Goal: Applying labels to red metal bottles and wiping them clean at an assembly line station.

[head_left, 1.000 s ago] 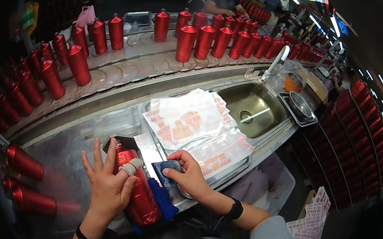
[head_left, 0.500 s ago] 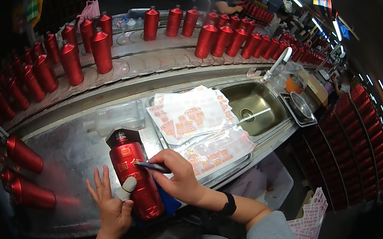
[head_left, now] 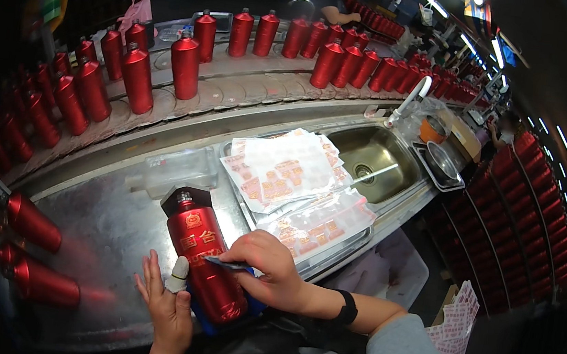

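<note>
A red metallic bottle with gold characters lies in front of me, its neck pointing away, on a dark holder with a blue cloth or pad beneath it. My right hand pinches a thin dark flat tool, its tip at the bottle's lettering. Along the bottle's left side, my left hand is open with fingers stretched out; one finger wears a white cover. Whether that finger touches the bottle I cannot tell. Printed transfer sheets with gold and red patterns lie in a tray to the right.
Two more red bottles lie at the left edge of the metal counter. A clear plastic container stands behind the holder. Beyond are a sink with a white faucet and a conveyor carrying many upright red bottles.
My right hand and the tool have moved down the bottle, from the upper characters to the lower lettering. My left hand's covered finger has drawn back leftward off the bottle's front. Conveyor bottles have shifted right.
</note>
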Demonstrator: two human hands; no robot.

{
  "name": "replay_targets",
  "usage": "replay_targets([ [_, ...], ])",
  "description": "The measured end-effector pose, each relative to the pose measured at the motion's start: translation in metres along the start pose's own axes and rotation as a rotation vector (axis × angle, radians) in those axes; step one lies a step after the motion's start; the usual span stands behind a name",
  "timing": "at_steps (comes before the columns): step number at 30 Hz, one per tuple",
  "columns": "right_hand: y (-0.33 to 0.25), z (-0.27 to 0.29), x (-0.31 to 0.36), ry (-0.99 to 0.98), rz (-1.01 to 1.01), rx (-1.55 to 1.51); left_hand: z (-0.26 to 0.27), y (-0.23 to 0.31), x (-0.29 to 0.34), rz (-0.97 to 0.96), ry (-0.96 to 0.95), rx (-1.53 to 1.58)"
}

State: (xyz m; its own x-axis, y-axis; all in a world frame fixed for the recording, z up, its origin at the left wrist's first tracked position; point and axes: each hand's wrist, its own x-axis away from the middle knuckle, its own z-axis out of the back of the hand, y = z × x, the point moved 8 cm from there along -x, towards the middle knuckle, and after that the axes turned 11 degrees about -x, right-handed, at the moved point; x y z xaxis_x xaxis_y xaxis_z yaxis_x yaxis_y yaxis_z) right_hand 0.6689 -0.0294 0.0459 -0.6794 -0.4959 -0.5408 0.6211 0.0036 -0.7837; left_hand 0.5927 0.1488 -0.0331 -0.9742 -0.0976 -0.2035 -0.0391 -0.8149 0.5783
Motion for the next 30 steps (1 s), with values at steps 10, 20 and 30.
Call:
replay_targets([
  [10,-0.021,-0.018,-0.006,-0.101,0.007,0.045,0.004,0.0,0.007,0.045,0.004,0.053],
  [20,-0.036,-0.042,-0.02,-0.174,0.174,0.195,0.011,-0.012,0.008,0.107,0.006,0.179],
  [30,-0.032,-0.038,-0.027,-0.169,0.201,0.205,0.016,-0.012,0.002,0.092,0.018,0.287],
])
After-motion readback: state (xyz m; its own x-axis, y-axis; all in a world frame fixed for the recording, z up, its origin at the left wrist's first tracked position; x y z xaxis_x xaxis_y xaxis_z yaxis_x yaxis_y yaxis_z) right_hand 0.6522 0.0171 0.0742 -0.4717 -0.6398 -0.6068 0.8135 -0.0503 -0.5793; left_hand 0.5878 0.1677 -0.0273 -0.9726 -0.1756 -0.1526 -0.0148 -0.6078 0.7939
